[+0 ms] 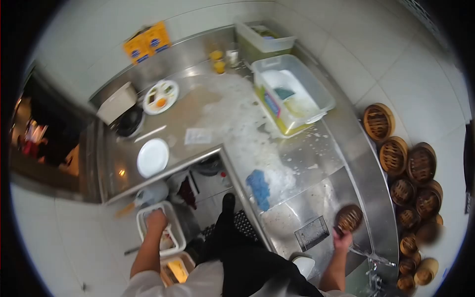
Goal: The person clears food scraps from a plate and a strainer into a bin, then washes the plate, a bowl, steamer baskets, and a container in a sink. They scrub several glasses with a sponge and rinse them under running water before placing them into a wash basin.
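Observation:
My right hand grips a small round bamboo steamer basket by its near rim. The steamer is dark brown with slats and is held above the steel counter, close to a drain grate and a stream of water. My left hand is over a white plastic bin on the left, low beside the counter. Its fingers look curled, and whatever they hold is hidden. Some scraps show inside that bin below my wrist.
Stacked bamboo steamers line the right wall. A tap is at lower right. On the counter are a clear tub of soapy water, a blue cloth, a white plate and a plate with food.

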